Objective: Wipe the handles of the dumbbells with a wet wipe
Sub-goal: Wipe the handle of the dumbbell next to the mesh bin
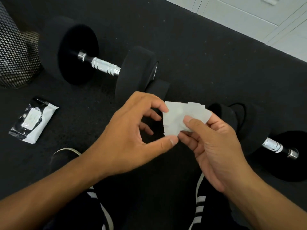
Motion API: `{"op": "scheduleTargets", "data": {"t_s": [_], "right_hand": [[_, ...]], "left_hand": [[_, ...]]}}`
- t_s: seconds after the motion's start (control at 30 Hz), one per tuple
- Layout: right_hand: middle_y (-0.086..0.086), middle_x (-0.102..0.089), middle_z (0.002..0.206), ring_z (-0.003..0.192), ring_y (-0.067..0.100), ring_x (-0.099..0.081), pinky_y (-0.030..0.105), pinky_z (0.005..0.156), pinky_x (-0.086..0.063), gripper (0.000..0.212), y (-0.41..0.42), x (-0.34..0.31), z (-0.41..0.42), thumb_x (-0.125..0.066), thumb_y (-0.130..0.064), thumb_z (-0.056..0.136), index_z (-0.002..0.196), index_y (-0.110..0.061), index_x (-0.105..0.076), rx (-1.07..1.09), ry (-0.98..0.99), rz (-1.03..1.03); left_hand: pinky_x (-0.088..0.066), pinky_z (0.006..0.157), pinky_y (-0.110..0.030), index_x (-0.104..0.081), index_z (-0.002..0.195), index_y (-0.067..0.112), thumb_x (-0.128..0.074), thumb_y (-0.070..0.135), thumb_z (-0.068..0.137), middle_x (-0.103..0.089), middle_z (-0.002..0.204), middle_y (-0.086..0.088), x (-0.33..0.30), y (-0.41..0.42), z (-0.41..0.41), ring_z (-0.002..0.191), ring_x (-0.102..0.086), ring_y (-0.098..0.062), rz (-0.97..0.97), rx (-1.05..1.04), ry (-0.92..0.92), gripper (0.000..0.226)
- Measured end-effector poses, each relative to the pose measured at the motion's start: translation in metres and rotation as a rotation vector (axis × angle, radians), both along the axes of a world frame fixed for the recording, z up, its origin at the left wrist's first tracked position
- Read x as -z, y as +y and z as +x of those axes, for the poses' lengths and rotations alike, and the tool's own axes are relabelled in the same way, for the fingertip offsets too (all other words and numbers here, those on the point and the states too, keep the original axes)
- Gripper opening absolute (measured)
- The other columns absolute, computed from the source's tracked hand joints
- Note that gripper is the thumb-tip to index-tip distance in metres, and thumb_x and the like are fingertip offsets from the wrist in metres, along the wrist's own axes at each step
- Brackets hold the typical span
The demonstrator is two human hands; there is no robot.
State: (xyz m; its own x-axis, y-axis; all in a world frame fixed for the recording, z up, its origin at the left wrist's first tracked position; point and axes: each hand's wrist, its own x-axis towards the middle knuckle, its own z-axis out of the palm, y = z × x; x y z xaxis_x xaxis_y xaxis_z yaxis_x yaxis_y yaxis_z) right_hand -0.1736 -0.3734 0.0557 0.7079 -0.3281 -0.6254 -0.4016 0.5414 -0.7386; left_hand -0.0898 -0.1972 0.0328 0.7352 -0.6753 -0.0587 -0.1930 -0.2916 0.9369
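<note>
A folded white wet wipe is held above the floor between both hands. My right hand pinches its lower right part with thumb and fingers. My left hand touches its left edge and lower corner with fingertip and thumb. A black dumbbell with a knurled chrome handle lies on the mat at the upper left, beyond my hands. A second black dumbbell lies at the right, partly behind my right hand; a short stretch of its chrome handle shows.
A black and white wet wipe pack lies on the black rubber mat at the left. A black mesh bin stands at the far left. Grey tiled floor begins at the upper right. My shoes and trouser legs fill the bottom.
</note>
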Motion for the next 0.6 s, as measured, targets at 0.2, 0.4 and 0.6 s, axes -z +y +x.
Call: {"op": "scheduleTargets", "data": {"t_s": [0.2, 0.4, 0.6], "right_hand": [[0.011, -0.076, 0.116, 0.102, 0.026, -0.077, 0.027, 0.073, -0.063, 0.030, 0.004, 0.000, 0.001, -0.061, -0.005, 0.095, 0.123, -0.012, -0.068, -0.003, -0.008, 0.110], [0.002, -0.076, 0.118, 0.116, 0.021, -0.071, 0.034, 0.095, -0.059, 0.028, 0.008, 0.000, -0.004, -0.066, -0.022, 0.090, 0.116, -0.017, -0.074, -0.171, -0.157, -0.063], [-0.002, -0.078, 0.107, 0.104, 0.019, -0.074, 0.042, 0.094, -0.060, 0.021, 0.006, 0.016, -0.010, -0.067, -0.013, 0.094, 0.110, -0.022, -0.077, -0.259, -0.132, -0.466]], "left_hand": [[-0.060, 0.080, -0.026, -0.071, 0.108, 0.025, -0.070, 0.039, 0.090, -0.056, 0.130, 0.010, 0.006, -0.001, -0.002, 0.113, -0.064, -0.016, 0.050, -0.052, -0.103, 0.023], [-0.060, 0.066, -0.023, -0.062, 0.103, 0.016, -0.072, 0.013, 0.087, -0.076, 0.094, 0.002, 0.000, -0.009, 0.004, 0.081, -0.075, -0.014, -0.071, -0.236, 0.426, 0.019], [-0.059, 0.076, -0.023, -0.064, 0.099, 0.030, -0.070, 0.040, 0.081, -0.073, 0.093, 0.009, 0.006, -0.008, 0.002, 0.087, -0.072, -0.009, 0.112, -0.207, 0.239, 0.022]]}}
